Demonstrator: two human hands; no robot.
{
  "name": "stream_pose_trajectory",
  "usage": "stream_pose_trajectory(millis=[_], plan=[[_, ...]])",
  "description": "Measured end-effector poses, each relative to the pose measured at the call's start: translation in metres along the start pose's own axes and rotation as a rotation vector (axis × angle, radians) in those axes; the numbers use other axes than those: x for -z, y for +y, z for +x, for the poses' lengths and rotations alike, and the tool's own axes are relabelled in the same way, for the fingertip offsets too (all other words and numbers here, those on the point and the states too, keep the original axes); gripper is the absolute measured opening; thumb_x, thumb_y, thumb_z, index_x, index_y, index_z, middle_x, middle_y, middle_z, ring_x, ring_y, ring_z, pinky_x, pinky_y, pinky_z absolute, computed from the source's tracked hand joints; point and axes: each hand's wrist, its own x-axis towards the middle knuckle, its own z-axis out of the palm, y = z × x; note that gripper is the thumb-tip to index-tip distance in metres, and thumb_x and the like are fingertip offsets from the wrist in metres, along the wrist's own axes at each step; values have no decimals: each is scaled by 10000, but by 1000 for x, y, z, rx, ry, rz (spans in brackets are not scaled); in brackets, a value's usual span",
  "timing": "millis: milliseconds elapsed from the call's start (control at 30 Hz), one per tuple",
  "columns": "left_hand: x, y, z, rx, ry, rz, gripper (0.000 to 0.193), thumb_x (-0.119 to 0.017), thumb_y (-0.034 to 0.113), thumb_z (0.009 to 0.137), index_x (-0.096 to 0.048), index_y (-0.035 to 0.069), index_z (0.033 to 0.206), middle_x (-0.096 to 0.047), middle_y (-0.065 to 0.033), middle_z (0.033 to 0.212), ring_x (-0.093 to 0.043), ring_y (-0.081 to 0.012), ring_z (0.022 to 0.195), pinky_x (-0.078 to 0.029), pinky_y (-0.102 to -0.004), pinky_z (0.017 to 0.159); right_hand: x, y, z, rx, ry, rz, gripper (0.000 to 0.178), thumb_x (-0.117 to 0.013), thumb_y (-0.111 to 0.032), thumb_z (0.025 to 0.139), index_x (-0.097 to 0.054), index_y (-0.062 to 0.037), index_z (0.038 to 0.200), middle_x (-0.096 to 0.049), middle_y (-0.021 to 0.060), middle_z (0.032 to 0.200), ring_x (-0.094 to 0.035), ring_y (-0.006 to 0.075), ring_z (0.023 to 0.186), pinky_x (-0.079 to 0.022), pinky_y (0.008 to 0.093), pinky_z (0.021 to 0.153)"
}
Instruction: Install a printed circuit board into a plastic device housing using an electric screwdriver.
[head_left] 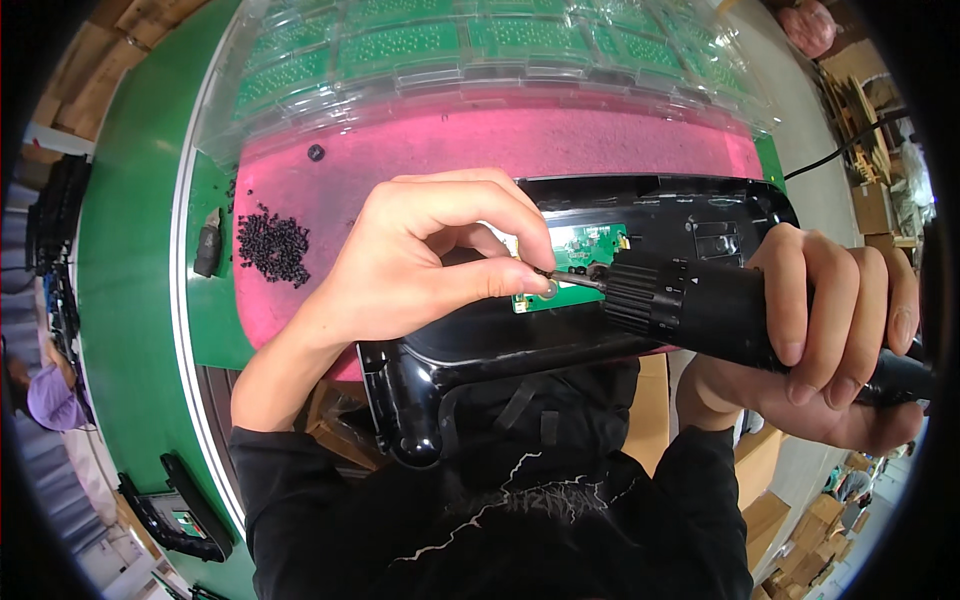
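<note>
My right hand (pixel 840 315) is wrapped round a black electric screwdriver (pixel 715 305), held almost level with its bit pointing left. At the tip of the bit (pixel 578 282), the thumb and forefinger of my left hand (pixel 400 245) pinch a small black screw, mostly hidden by the fingertips. Just beneath lies a green circuit board (pixel 590 242), set inside a glossy black plastic housing (pixel 460 330). The screwdriver's head and my left fingers cover part of the board.
The housing rests on a pink mat (pixel 400 150). Left on it lie a heap of small black screws (pixel 272 246) and a small round black piece (pixel 316 153). Clear plastic trays (pixel 400 55) of green boards stand behind. Another black housing (pixel 180 515) sits lower left; a person (pixel 58 395) is beyond.
</note>
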Motion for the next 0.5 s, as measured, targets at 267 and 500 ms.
stream_pose_trajectory(millis=[267, 500], plan=[[4, -6, 7, -72, -3, 120, 165, -761, -86, 719, -660, -47, 844, -641, -139, 893, -637, -200, 827, -530, -309, 705, 4, 3, 3, 9, -3, -44, 412, -733, -371, 691, -497, -113, 909, -527, -68, 551, -510, 57, 435, -428, 212, 501], [-6, -9, 8, -146, -4, 562, 165, -773, -2, 730, -642, -14, 829, -661, -120, 830, -640, -210, 760, -507, -309, 660, 26, -10, 10, -293, 56, -411, 572, -649, -558, 751, -508, -70, 1013, -499, -35, 662, -430, 81, 497, -355, 270, 576]])
